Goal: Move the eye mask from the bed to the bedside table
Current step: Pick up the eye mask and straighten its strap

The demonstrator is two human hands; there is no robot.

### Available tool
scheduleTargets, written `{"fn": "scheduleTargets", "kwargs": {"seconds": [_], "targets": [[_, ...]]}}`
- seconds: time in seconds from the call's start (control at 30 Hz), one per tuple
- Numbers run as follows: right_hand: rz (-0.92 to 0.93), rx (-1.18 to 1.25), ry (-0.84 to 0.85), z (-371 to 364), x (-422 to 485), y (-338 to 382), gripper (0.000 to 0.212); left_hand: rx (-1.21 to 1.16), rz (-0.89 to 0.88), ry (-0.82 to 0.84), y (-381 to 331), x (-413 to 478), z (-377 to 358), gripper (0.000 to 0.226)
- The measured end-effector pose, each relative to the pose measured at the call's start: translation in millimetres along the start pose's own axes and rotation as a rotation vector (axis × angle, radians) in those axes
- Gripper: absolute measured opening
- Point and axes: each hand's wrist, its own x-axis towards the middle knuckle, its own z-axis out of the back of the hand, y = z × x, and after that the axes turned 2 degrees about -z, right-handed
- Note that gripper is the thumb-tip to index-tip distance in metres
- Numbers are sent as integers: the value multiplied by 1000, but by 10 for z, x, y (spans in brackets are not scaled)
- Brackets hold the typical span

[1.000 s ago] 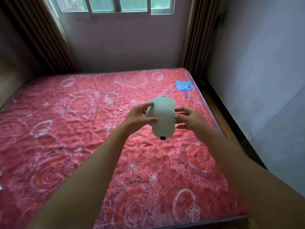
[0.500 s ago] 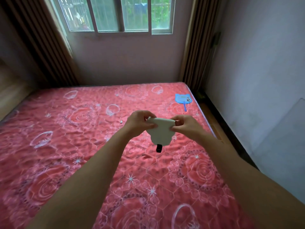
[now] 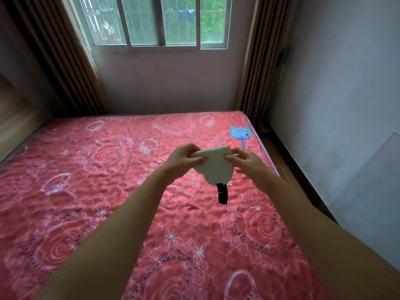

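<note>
Mask folded above the bed

Both hands, left (image 3: 184,158) and right (image 3: 245,160), now pinch the mask (image 3: 213,167) doubled over, strap (image 3: 222,192) dangling at 6 o'clock; clear of the bed (image 3: 86,191), counter unseen.

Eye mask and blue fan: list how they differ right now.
The eye mask is pale and held above the bed by the left hand and the right hand; the blue fan lies untouched near the bed's far right edge. The eye mask dangles a black strap; the blue fan has a thin handle. Both are flat.
</note>
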Motion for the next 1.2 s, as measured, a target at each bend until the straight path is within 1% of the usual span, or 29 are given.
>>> {"fn": "scheduleTargets", "kwargs": {"seconds": [0.1, 0.2, 0.33, 0.47, 0.57, 0.67, 0.7, 0.73, 0.83, 0.87, 0.9, 0.97, 1.0, 1.07, 1.13, 1.2], "targets": [[-25, 49, 10, -31, -4, -18, 22, -28, 20, -10, 22, -20, 22, 14], [-59, 84, 31, -56, 5, -48, 25, -74, 37, -60, 65, -48, 53, 16], [-53, 52, 60, -102, 13, -76, 27, -200, 73, -114, 134, -76, 105, 20], [-30, 15, 51, -145, 16, -22, 28, -285, 116, -21, 148, -99, 188, 13], [-14, -19, 97, -171, 24, 14, 25, -232, 157, 93, 154, -109, 236, 28], [-8, -27, 131, -218, 49, 32, 26, -172, 150, 109, 139, -134, 240, 43], [-15, -24, 119, -235, 59, 33, 27, -166, 144, 88, 142, -138, 239, 44], [-26, -13, 96, -249, 65, 35, 27, -170, 138, 56, 153, -140, 237, 41], [-54, 41, 27, -269, 60, 28, 23, -210, 123, -58, 189, -139, 238, 20], [-54, 51, 22, -272, 52, 26, 22, -230, 121, -87, 199, -140, 240, 19], [-50, 61, 29, -274, 43, 26, 21, -253, 118, -112, 205, -146, 239, 22], [-46, 84, 51, -283, 28, 37, 18, -286, 116, -170, 205, -163, 242, 37], [-49, 94, 58, -286, 22, 42, 17, -296, 122, -207, 211, -167, 247, 40], [-60, 112, 62, -293, 15, 56, 18, -310, 130, -280, 241, -171, 265, 31], [-75, 133, 54, -313, 12, 76, 27, -321, 146, -336, 276, -183, 293, 21], [-72, 140, 38, -340, 9, 85, 32, -321, 150, -380, 310, -203, 331, 20]]}}
